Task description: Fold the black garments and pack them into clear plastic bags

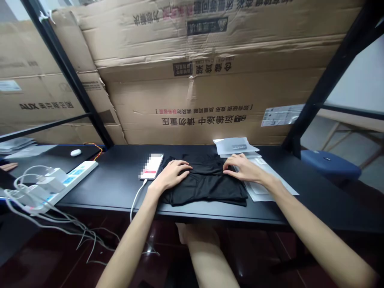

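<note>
Left forearm (130, 240), at 7 o'clock, bare, slender, tapering towards the wrist; right forearm (312, 228), at 4 o'clock, likewise bare and slim; left hand (172, 174) and right hand (243, 168), nearer centre, bare, slim-fingered; leg (208, 252), at 6 o'clock, bare; fingernail detail too small to tell.

Both hands, left (175, 173) and right (240, 167), are on some black fabric (207, 188), phone (152, 166) plugged in to the left, plastic bags (267, 180) sitting by the right.

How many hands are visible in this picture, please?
3: the left hand on the left of the black garment, the right hand at its right, and a co-worker's hand, partly cut off, at the picture's left edge.
</note>
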Tool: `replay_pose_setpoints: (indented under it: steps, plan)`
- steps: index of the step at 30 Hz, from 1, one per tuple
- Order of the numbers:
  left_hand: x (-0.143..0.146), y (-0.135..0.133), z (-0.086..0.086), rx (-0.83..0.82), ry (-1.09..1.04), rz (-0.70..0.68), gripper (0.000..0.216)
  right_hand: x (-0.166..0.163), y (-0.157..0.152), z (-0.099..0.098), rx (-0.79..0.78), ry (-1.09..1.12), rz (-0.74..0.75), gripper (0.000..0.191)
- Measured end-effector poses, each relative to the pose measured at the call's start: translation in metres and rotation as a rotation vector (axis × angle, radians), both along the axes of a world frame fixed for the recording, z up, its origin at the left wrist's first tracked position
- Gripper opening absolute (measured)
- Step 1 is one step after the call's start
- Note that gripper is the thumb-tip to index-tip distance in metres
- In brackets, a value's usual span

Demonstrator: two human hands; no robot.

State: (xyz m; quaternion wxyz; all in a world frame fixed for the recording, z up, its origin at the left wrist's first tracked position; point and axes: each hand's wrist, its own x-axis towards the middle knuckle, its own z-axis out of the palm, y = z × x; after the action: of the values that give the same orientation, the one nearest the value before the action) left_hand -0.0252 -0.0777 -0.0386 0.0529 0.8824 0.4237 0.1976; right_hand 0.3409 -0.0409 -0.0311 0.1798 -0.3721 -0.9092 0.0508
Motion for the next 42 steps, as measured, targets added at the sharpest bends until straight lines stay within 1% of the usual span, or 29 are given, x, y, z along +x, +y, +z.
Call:
replay_pose_setpoints:
  steps: [3, 5, 8, 11, 14, 16, 18, 22, 26, 28, 30, 33, 35, 38, 40, 42]
  plan:
    - [-0.001, -0.006, 0.007, -0.014, 0.006, 0.016, 0.034, 0.002, -0.001, 0.004, -0.013, 0.014, -0.002, 0.036]
    - [-0.004, -0.017, 0.016, 0.0, -0.005, 0.018, 0.034, 0.002, -0.009, 0.012, -0.015, 0.031, -0.016, 0.037]
    - [-0.015, -0.046, 0.032, 0.039, -0.052, -0.003, 0.032, 0.003, -0.036, 0.024, -0.001, 0.064, -0.028, 0.037]
    - [-0.031, -0.079, 0.041, 0.0, -0.051, -0.065, 0.027, 0.011, -0.071, 0.026, -0.013, 0.057, 0.016, 0.029]
    - [-0.048, -0.101, 0.038, -0.029, -0.001, -0.091, 0.026, 0.022, -0.099, 0.015, -0.016, -0.01, 0.004, 0.027]
    - [-0.057, -0.107, 0.031, -0.035, 0.033, -0.081, 0.027, 0.027, -0.109, 0.005, -0.005, -0.044, -0.025, 0.027]
    - [-0.062, -0.108, 0.024, -0.032, 0.046, -0.064, 0.025, 0.028, -0.114, -0.003, 0.008, -0.052, -0.049, 0.023]
    - [-0.066, -0.104, 0.015, -0.015, 0.017, -0.051, 0.019, 0.024, -0.117, -0.006, 0.018, -0.024, -0.082, 0.021]
    - [-0.064, -0.103, 0.018, 0.012, -0.052, -0.028, 0.021, 0.023, -0.116, -0.001, 0.013, 0.022, -0.119, 0.022]
    - [-0.061, -0.1, 0.021, 0.039, -0.111, 0.026, 0.021, 0.024, -0.113, 0.001, 0.034, 0.076, -0.162, 0.022]
    - [-0.057, -0.092, 0.026, 0.074, -0.16, 0.124, 0.021, 0.023, -0.105, 0.004, 0.071, 0.135, -0.215, 0.024]
    - [-0.047, -0.067, 0.037, 0.122, -0.192, 0.276, 0.021, 0.017, -0.083, 0.012, 0.129, 0.215, -0.278, 0.028]
    - [-0.04, -0.044, 0.045, 0.137, -0.187, 0.327, 0.021, 0.012, -0.062, 0.018, 0.165, 0.271, -0.315, 0.03]
    - [-0.03, -0.008, 0.053, 0.132, -0.092, 0.388, 0.018, 0.007, -0.029, 0.023, 0.165, 0.304, -0.346, 0.027]
    - [-0.025, 0.011, 0.054, 0.131, -0.015, 0.427, 0.017, 0.006, -0.009, 0.022, 0.164, 0.262, -0.382, 0.026]
    - [-0.02, 0.024, 0.051, 0.143, 0.061, 0.456, 0.019, 0.005, 0.004, 0.017, 0.161, 0.219, -0.404, 0.025]
